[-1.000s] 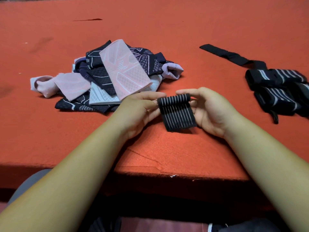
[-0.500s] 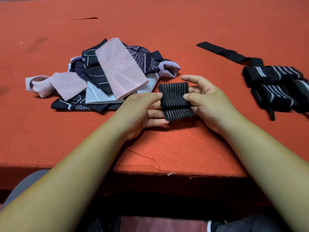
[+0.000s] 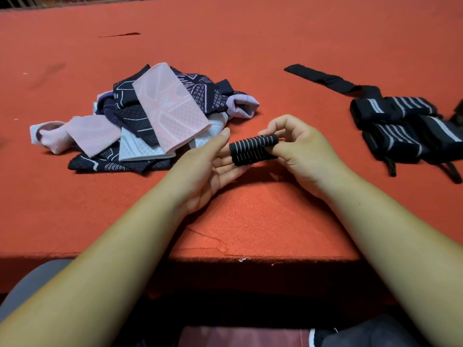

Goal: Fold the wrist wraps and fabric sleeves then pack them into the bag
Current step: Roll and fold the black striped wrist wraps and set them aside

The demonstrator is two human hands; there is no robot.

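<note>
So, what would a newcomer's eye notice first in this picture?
Probably the rolled black striped wrist wrap at the centre, gripped by the right hand, with the open left hand beside it. Then the heap of pink and navy fabric sleeves at the left on the red table, and the dark wraps at the right.

Rolled-up black white-striped elastic wrist wrap (image 3: 253, 150) is sitting crosswise in the grip. Pile of pink, white & navy patterned fabric sleeves (image 3: 162, 116) is lying just left of grip, w/ folded black grey-striped wraps (image 3: 400, 131) resting well right of it.
</note>
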